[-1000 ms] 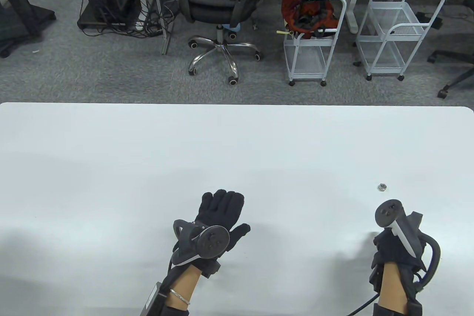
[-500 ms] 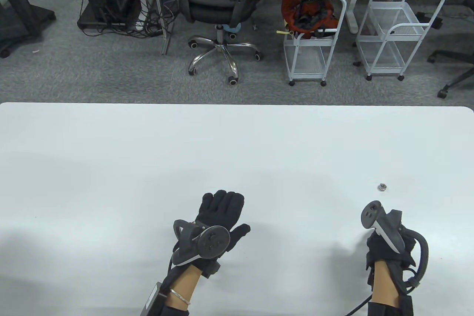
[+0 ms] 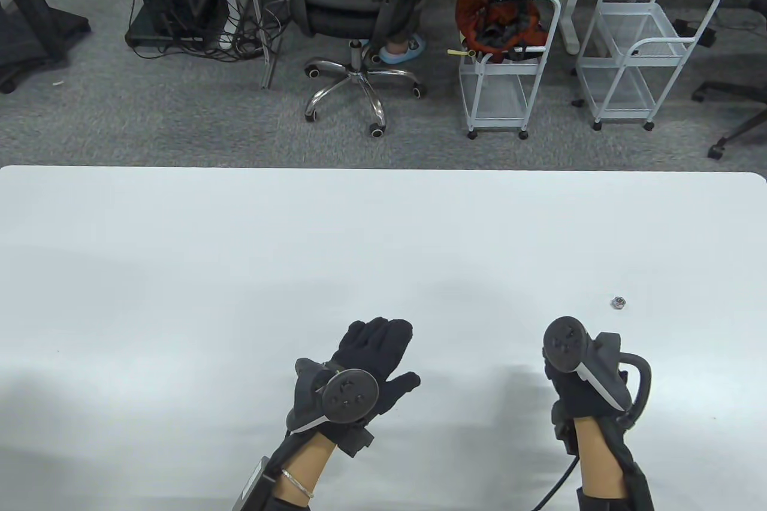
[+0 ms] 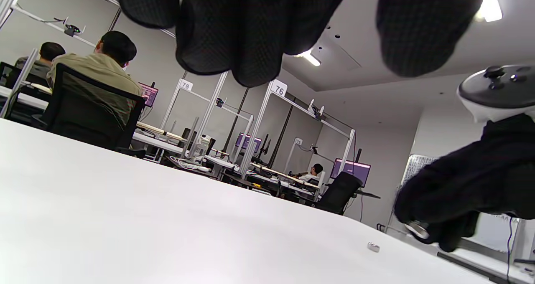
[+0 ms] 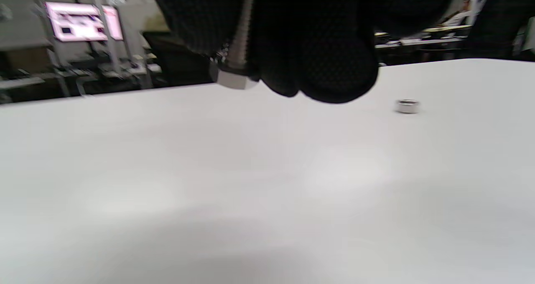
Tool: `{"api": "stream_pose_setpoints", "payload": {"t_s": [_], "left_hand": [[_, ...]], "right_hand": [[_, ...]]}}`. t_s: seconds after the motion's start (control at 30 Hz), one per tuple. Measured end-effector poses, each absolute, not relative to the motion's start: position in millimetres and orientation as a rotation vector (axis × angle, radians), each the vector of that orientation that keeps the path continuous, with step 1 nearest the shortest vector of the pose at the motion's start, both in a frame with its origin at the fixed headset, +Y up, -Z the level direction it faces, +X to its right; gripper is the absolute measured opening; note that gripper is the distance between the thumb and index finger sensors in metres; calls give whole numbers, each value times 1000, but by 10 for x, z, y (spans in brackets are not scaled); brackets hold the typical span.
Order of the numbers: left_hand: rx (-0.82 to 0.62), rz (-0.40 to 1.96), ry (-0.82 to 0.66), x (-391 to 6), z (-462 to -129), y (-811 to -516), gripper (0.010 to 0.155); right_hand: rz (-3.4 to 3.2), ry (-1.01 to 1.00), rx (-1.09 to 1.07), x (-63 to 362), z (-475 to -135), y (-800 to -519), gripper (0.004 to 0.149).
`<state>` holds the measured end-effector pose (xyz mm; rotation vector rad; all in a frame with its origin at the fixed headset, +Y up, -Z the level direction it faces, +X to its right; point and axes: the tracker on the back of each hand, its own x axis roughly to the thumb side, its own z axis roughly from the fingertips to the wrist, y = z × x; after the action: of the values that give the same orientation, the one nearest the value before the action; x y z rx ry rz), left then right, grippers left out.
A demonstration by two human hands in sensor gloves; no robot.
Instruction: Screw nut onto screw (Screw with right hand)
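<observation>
A small silver nut point(image 3: 618, 302) lies on the white table point(image 3: 239, 247), to the right; it also shows in the left wrist view point(image 4: 373, 247) and the right wrist view point(image 5: 407, 106). My right hand point(image 3: 575, 382) is closed around a silver screw point(image 5: 236, 62), whose hex head points down below the curled fingers point(image 5: 317, 46); the screw head also shows in the left wrist view point(image 4: 416, 228). The hand hangs above the table, left of and nearer than the nut. My left hand point(image 3: 371, 355) is open and empty, fingers stretched forward over the table.
Beyond the table's far edge stand an office chair point(image 3: 359, 2) and two white wire carts point(image 3: 509, 73). The table edge runs across the table view at mid-height.
My right hand has moved left and slightly forward with the screw, away from the nut. My left hand has shifted a little right. The nut has not moved.
</observation>
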<state>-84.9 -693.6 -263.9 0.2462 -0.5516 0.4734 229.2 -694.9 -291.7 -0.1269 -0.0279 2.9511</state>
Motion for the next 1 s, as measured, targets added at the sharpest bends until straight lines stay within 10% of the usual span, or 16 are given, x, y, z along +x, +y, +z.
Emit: {"api": "stream_pose_setpoints", "payload": {"t_s": [0.33, 1.0], "left_hand": [[183, 627, -532, -805, -2645, -6990, 71], [232, 615, -549, -668, -2585, -6967, 52]], "right_hand": [[2525, -203, 354, 1646, -2759, -6834, 42], [2208, -81, 570, 1308, -2689, -6991, 50]]}}
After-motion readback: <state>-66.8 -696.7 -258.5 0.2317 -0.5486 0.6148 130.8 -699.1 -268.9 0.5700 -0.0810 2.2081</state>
